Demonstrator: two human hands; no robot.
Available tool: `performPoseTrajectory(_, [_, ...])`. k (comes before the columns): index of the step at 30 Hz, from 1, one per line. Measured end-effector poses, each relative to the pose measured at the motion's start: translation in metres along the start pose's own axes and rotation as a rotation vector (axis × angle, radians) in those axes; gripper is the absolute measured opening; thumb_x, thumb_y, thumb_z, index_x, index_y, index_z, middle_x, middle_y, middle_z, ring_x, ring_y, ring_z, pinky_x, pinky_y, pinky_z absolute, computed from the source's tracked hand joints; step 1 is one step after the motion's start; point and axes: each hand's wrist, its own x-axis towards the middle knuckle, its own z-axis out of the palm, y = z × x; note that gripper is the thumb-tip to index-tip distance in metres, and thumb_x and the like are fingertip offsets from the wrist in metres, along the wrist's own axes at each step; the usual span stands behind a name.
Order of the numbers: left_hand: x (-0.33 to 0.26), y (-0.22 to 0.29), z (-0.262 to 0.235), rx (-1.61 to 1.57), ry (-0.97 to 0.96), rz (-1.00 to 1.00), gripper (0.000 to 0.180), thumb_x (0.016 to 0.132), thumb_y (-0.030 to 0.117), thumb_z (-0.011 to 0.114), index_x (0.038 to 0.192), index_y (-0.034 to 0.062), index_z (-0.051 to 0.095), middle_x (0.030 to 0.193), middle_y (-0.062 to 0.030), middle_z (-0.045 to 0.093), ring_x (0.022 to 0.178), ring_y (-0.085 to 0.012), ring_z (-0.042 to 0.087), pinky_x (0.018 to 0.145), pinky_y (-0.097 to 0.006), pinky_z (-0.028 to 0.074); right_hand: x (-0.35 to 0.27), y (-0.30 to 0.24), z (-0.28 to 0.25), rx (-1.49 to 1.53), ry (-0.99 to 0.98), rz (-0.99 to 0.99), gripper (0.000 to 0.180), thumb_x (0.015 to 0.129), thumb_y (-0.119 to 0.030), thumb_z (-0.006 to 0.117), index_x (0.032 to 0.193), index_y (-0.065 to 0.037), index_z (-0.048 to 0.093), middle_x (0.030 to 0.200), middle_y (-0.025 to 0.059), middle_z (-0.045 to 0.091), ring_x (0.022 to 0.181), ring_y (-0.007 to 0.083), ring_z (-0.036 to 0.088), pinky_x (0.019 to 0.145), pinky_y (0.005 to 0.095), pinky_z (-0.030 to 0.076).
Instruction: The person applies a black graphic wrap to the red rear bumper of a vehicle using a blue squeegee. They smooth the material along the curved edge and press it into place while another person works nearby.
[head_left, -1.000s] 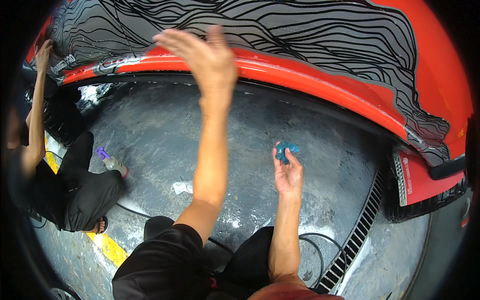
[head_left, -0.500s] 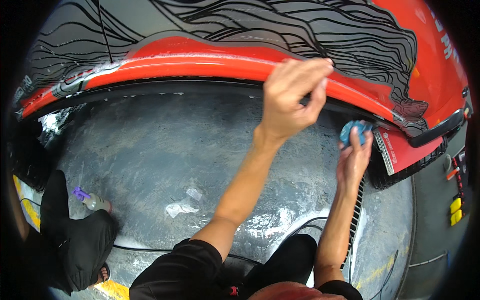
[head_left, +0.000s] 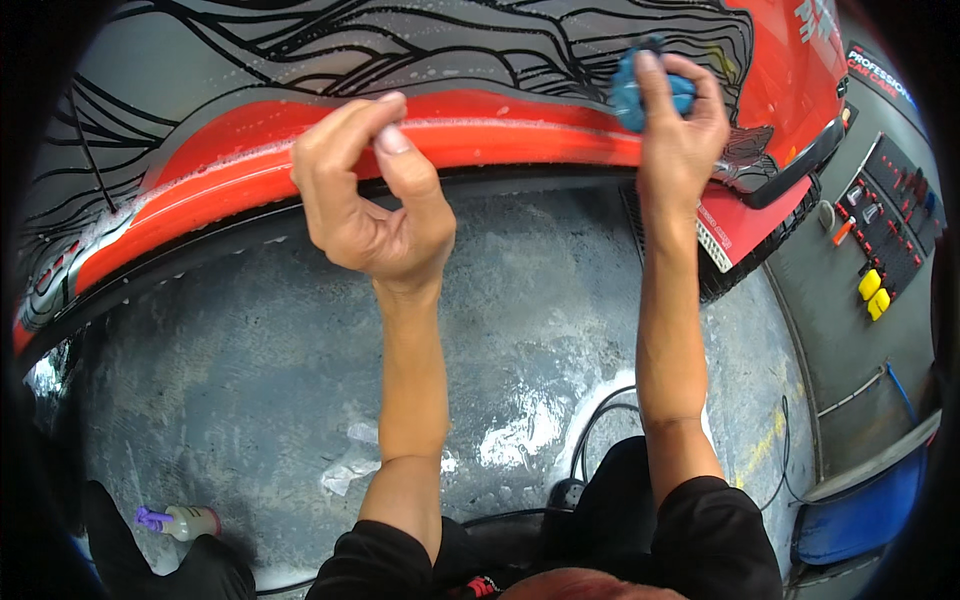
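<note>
Fingers of the right hand (head_left: 685,142) grasp a blue lump (head_left: 629,100), far right; left hand (head_left: 375,200) curled, empty; suds (head_left: 118,216) mark red sill (head_left: 500,148), seemingly unfinished.

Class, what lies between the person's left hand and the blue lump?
The head view shows only the car's red and patterned side between left hand and blue lump; no loose object.

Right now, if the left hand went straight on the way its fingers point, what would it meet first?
Probably the car's side: the left hand points toward its red band, though depth is unclear.
</note>
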Motion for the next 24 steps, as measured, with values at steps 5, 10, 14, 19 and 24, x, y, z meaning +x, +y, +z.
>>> performPoseTrajectory(5, [-0.001, -0.004, -0.005, 0.18, -0.192, 0.105, 0.017, 0.09, 0.002, 0.069, 0.103, 0.0071, 0.078, 0.099, -0.0036, 0.077, 0.09, -0.0188, 0.069, 0.083, -0.032, 0.045, -0.009, 0.003, 0.014, -0.006, -0.034, -0.087, 0.021, 0.097, -0.019, 0.084, 0.098, -0.002, 0.071, 0.083, 0.0, 0.068, 0.074, 0.0068, 0.061, 0.065, 0.0252, 0.052])
performPoseTrajectory(10, [0.004, -0.005, -0.002, 0.249, -0.228, 0.162, 0.017, 0.087, 0.002, 0.07, 0.102, 0.0072, 0.077, 0.097, -0.0037, 0.077, 0.09, -0.0184, 0.072, 0.084, -0.031, 0.044, -0.004, 0.003, 0.015, -0.008, -0.027, -0.261, 0.02, 0.096, -0.018, 0.083, 0.094, -0.003, 0.07, 0.089, 0.0, 0.065, 0.078, 0.0086, 0.057, 0.069, 0.0289, 0.05])
performPoseTrajectory(14, [0.005, -0.003, 0.001, 0.358, -0.249, 0.214, 0.018, 0.092, -0.001, 0.068, 0.105, 0.0072, 0.077, 0.095, -0.0026, 0.078, 0.086, -0.0158, 0.071, 0.08, -0.03, 0.044, 0.006, -0.004, 0.008, 0.0, -0.018, -0.193, 0.019, 0.096, -0.017, 0.083, 0.095, -0.003, 0.07, 0.086, 0.0001, 0.066, 0.074, 0.0086, 0.057, 0.065, 0.0283, 0.049])
performPoseTrajectory(19, [-0.005, -0.012, 0.007, 0.445, -0.218, 0.245, 0.017, 0.088, 0.004, 0.069, 0.101, 0.0116, 0.077, 0.092, 0.0025, 0.078, 0.08, -0.0122, 0.071, 0.081, -0.029, 0.039, 0.002, 0.014, 0.017, -0.041, -0.064, -0.572, 0.017, 0.098, -0.015, 0.081, 0.098, -0.002, 0.071, 0.076, -0.0006, 0.065, 0.063, 0.0061, 0.056, 0.053, 0.0244, 0.043])
performPoseTrajectory(24, [-0.001, -0.01, 0.011, 0.492, -0.206, 0.309, 0.019, 0.09, 0.0, 0.068, 0.103, 0.0085, 0.078, 0.092, -0.0005, 0.077, 0.079, -0.0148, 0.071, 0.075, -0.03, 0.043, 0.001, 0.002, 0.008, 0.012, 0.086, -0.195, 0.016, 0.097, -0.013, 0.081, 0.096, -0.002, 0.07, 0.078, 0.002, 0.064, 0.065, 0.0102, 0.058, 0.058, 0.0296, 0.046])
